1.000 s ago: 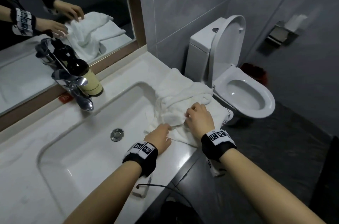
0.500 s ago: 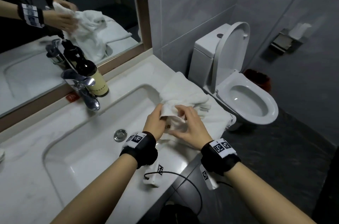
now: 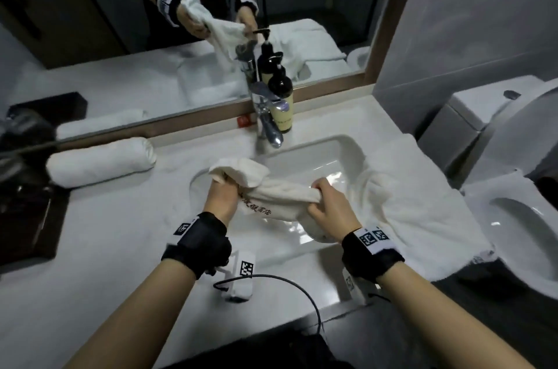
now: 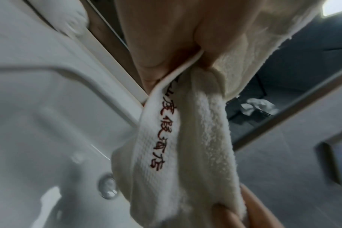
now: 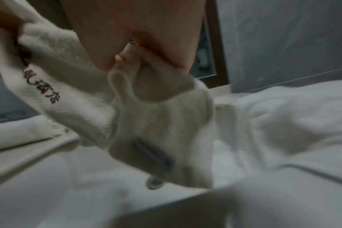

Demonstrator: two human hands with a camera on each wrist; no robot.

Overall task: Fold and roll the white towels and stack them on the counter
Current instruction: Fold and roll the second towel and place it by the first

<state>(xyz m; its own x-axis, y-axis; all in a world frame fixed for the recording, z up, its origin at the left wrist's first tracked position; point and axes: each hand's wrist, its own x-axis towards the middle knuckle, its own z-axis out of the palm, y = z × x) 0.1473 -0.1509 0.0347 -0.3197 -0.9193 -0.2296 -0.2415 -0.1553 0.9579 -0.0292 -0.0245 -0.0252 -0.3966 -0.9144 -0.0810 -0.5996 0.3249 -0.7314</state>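
Note:
A small white towel (image 3: 271, 190) with dark red lettering on its band (image 4: 160, 131) hangs bunched above the sink basin (image 3: 302, 157). My left hand (image 3: 222, 195) grips its left end. My right hand (image 3: 327, 207) grips the right end (image 5: 142, 108), with a tail hanging below. A rolled white towel (image 3: 101, 162) lies on the counter at the left, by the mirror. More white towels (image 3: 422, 202) lie spread on the counter right of the basin.
A chrome tap (image 3: 267, 121) and a dark pump bottle (image 3: 280, 100) stand behind the basin, under the mirror (image 3: 181, 36). A toilet (image 3: 507, 175) is at the right. A dark tray (image 3: 27, 211) sits at the counter's left end. A cable (image 3: 290, 287) runs over the front edge.
Both hands lifted the small towel off the pile at the right and carried it left over the basin, pulling its ends apart. The head view swung left, bringing the rolled towel into sight.

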